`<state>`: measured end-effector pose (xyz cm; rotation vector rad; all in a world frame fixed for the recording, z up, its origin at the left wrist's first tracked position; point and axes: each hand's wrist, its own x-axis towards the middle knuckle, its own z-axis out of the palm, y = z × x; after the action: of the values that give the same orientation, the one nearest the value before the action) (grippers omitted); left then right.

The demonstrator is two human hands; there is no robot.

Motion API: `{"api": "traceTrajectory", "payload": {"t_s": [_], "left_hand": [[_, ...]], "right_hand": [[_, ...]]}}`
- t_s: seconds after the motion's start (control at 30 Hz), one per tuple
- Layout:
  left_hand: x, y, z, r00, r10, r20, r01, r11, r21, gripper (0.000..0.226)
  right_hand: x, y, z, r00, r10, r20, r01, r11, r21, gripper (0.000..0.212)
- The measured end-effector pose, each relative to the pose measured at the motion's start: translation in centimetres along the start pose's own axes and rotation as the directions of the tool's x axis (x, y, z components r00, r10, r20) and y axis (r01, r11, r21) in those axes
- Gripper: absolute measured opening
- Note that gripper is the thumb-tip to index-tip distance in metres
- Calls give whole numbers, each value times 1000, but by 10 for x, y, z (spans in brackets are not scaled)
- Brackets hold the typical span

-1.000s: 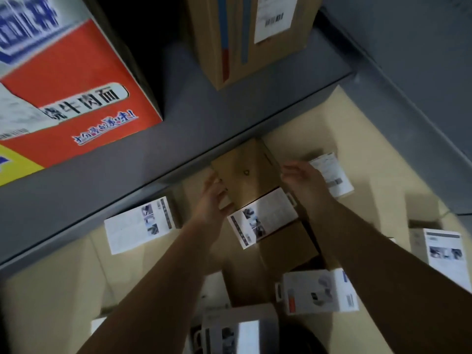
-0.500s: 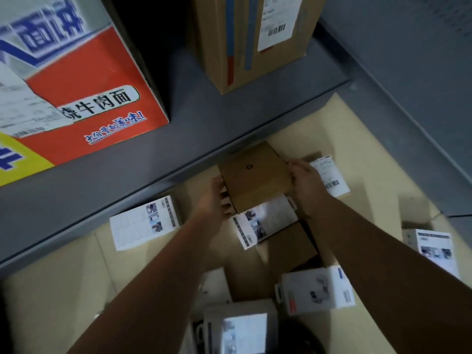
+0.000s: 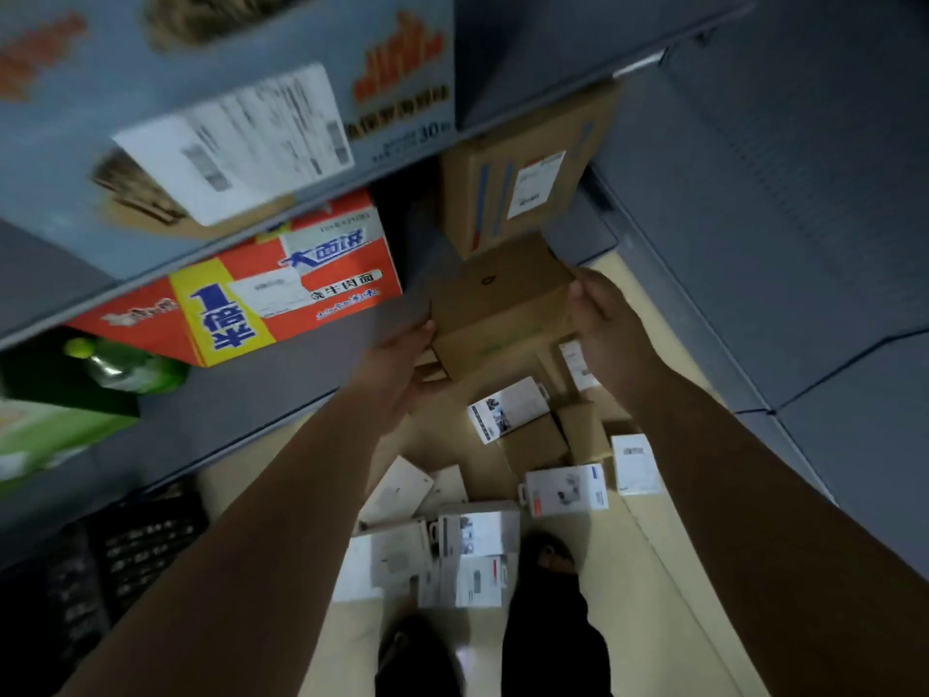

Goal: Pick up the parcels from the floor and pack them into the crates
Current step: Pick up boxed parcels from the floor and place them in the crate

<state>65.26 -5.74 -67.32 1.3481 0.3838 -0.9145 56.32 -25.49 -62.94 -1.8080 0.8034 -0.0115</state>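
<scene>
Two bare hands hold one brown cardboard parcel (image 3: 497, 299) between them, up in the air above the floor and just in front of a grey metal shelf (image 3: 261, 394). The left hand (image 3: 402, 354) grips the parcel's near left corner, with its thumb on the left side and its fingers curled beneath the bottom edge. The right hand (image 3: 603, 314) clasps the right side, its thumb and fingers curled round that edge. The parcel sits squarely between the two hands with its top face toward the camera, and that face carries a small dark printed mark.

Many more parcels lie scattered on the beige floor (image 3: 678, 570) below. A white box with photos (image 3: 507, 410) rests on plain brown boxes (image 3: 535, 445) directly beneath the held parcel. Nearer and to the right lie two more white boxes (image 3: 565, 490). A heap of white parcels (image 3: 472, 545) sits nearest, beside the person's dark shoe (image 3: 548, 555).

At the near left, under the shelf, is a black latticed crate (image 3: 130, 550). It is dim and blurred, so what it holds cannot be told.

On the shelf, left of the hands, stands a red and yellow carton (image 3: 281, 294) printed with Chinese characters. A green bottle (image 3: 120, 369) lies further left. Just beyond the held parcel stands a tall brown carton (image 3: 518, 193) with a white label. On the shelf above, a blue carton (image 3: 226, 108) with a shipping label is blurred.
</scene>
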Motion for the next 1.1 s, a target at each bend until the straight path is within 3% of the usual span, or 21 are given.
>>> {"api": "traceTrajectory", "payload": {"t_s": [0.1, 0.17, 0.27, 0.47, 0.6, 0.73, 0.8, 0.9, 1.1], "left_hand": [[-79, 57, -4, 999, -7, 33, 7, 1000, 2, 10], [-125, 95, -11, 999, -20, 30, 20, 1000, -7, 7], [-185, 150, -22, 997, -60, -57, 60, 998, -2, 11], [-278, 231, -32, 998, -14, -59, 14, 1000, -5, 15], [-338, 275, -38, 997, 66, -34, -66, 998, -12, 20], [-388, 309, -52, 988, 151, -4, -151, 988, 17, 33], [-411, 322, -57, 984, 176, 22, -177, 983, 43, 41], [-445, 338, -64, 969, 240, 66, -244, 967, 77, 49], [-508, 365, -82, 890, 376, 259, -370, 926, -71, 39]], "right_hand": [[-57, -75, -25, 993, -39, 110, 33, 998, 60, 47], [-90, -119, -43, 976, -75, 204, 61, 995, 74, 49], [-126, -178, -58, 931, -168, 325, 203, 976, -78, 69], [-169, -288, -75, 853, -406, 328, 474, 866, -162, 82], [-189, -346, -85, 785, -566, 252, 616, 757, -218, 70], [-208, -389, -84, 738, -628, 248, 673, 710, -206, 64], [-218, -408, -82, 743, -638, 200, 667, 729, -153, 53], [-239, -431, -79, 776, -621, 114, 613, 784, 98, 32], [-280, -475, -78, 847, -531, 32, 454, 751, 480, 28]]}}
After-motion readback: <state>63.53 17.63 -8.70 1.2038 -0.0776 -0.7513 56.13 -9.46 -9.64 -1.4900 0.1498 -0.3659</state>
